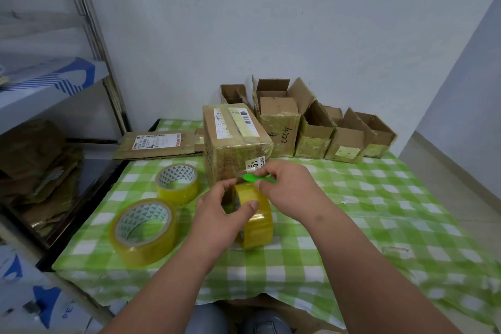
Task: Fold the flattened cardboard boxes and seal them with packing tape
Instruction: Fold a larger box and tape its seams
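Yellowish tape roll (254, 218) standing upright before the taped box (235, 144), gripped by left hand (217, 214). Right hand (287, 187) pinching green cutter (257, 178) just above roll.

Left forearm: enters from the bottom edge left of centre, angled up and right. Left hand (219, 214): mid-frame, fingers and thumb curled around a tape roll (254, 221), thumb tip pressed on its outer face. Right forearm: enters from lower right, angled up and left. Right hand (287, 187): just above and right of the left, fingers pinching a green cutter (257, 178).
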### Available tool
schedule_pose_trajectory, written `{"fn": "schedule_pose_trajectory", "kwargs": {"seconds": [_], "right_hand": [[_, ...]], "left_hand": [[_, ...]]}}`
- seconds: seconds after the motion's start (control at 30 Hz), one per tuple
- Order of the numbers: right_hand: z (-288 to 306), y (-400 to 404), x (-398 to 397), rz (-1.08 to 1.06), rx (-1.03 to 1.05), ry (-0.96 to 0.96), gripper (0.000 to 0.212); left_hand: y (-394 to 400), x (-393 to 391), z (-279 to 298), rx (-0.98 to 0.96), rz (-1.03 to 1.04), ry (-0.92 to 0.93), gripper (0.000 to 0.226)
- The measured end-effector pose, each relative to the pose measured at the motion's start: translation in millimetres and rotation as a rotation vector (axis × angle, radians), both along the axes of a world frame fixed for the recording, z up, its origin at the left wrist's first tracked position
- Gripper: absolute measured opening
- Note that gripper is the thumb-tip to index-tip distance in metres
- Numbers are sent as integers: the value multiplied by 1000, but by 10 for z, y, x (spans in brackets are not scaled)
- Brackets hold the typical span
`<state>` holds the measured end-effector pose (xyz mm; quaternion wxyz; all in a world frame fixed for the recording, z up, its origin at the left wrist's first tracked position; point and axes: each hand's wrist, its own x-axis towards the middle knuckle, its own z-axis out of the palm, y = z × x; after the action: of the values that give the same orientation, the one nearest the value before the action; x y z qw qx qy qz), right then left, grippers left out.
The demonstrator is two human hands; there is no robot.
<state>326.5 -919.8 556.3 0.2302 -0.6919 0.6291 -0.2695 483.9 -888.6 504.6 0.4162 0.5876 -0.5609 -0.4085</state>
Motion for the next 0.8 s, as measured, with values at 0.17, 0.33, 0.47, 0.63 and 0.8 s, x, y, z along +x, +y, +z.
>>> {"fn": "schedule_pose_trajectory", "kwargs": {"seconds": [0.17, 0.33, 0.47, 0.63, 0.8], "right_hand": [[1, -13, 27, -5, -14, 27, 20], [13, -34, 99, 22, -34, 74, 25], [20, -55, 19, -12, -44, 99, 22], [9, -70, -163, -74, -21, 87, 20], [-117, -35, -264, -130, -40, 103, 20]], "left_hand": [[-20, -29, 53, 43, -3, 76, 68], [-43, -51, 45, 75, -16, 120, 66], [-52, -18, 58, 84, -32, 117, 69], [-92, -5, 62, 94, -57, 135, 63], [-105, -14, 79, 83, -74, 133, 53]]}}
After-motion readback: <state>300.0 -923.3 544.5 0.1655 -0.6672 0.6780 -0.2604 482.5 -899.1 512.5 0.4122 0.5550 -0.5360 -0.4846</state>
